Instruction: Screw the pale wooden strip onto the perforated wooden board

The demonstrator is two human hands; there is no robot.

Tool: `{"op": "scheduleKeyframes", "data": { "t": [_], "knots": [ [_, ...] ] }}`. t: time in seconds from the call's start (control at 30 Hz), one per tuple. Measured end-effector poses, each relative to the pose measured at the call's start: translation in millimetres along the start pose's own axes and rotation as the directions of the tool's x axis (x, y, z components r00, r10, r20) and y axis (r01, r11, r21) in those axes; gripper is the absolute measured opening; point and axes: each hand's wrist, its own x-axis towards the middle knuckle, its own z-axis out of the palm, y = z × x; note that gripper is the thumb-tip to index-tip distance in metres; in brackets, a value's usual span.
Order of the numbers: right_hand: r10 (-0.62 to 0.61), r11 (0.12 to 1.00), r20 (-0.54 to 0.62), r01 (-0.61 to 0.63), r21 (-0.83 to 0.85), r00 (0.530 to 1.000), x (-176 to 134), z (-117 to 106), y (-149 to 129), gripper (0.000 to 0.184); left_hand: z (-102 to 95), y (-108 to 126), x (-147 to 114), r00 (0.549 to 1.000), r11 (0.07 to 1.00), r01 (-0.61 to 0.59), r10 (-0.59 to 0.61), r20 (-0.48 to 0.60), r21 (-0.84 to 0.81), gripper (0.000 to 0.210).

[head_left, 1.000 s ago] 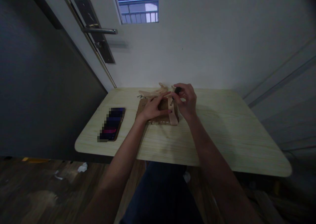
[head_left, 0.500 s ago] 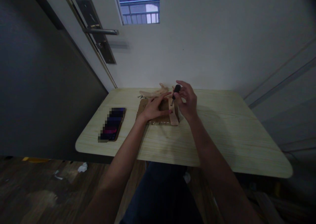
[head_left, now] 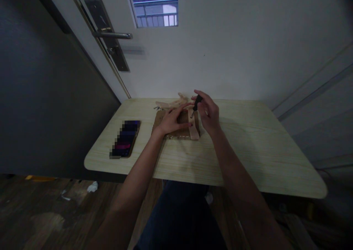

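My left hand (head_left: 171,122) lies spread over a piece of brown cardboard (head_left: 157,124). Its thumb and fingertips reach a pale wooden strip (head_left: 194,133) that lies along the cardboard's right side. In my right hand (head_left: 210,114) is a small screwdriver (head_left: 197,103) with a black handle, held between thumb and fingers. The screwdriver leans, its shaft pointing down at the wooden strip. Whether the tip sits in a screw is too small to tell.
Behind the cardboard lie more pale wooden pieces (head_left: 168,104) and a few small screws or nails (head_left: 156,108). A phone (head_left: 125,139) rests on the left of the wood-grain table (head_left: 256,147). A white door with a metal handle (head_left: 116,35) rises behind the table.
My right hand has shifted slightly left and its fingers have turned about the screwdriver handle. My left hand, the cardboard and the phone have stayed in place.
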Motion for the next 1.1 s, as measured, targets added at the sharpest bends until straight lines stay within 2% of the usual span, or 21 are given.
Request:
{"op": "scheduleKeyframes", "data": {
  "t": [0.13, 0.4, 0.63, 0.77, 0.97, 1.1],
  "knots": [
    [0.016, 1.0, -0.026, -0.016, -0.013, 1.0, 0.1, 2.0, 3.4, 0.044, -0.5, 1.2, -0.7, 1.0, 1.0, 0.01, -0.01, 0.002, 0.007, 0.083],
    [0.086, 0.995, -0.173, -0.093, -0.036, 0.981, 0.0, 7.9, 7.3, 0.038, 1.2, -2.0, -1.1, 1.0, 0.999, 0.019, -0.019, -0.01, 0.028, 0.084],
    [0.035, 0.987, -0.175, -0.062, -0.151, 0.984, -0.8, 6.6, 9.6, 0.041, 1.4, -3.0, -0.5, 1.0, 1.0, 0.0, 0.0, -0.013, 0.023, 0.084],
    [-0.01, 0.976, -0.139, -0.02, -0.215, 0.99, -1.1, 3.4, 5.1, 0.033, 1.0, -0.7, -1.0, 1.0, 1.0, 0.017, -0.017, -0.015, 0.016, 0.084],
    [0.033, 0.997, -0.063, -0.038, -0.071, 0.997, -1.8, 0.8, -2.3, 0.039, -0.2, 2.3, -1.1, 1.0, 1.0, 0.018, -0.018, 0.004, 0.021, 0.082],
    [0.056, 0.996, -0.08, -0.061, -0.065, 0.995, -1.4, 2.9, 2.8, 0.038, 0.2, 1.4, -1.4, 1.0, 1.0, 0.021, -0.021, 0.005, 0.021, 0.083]
  ]
}}
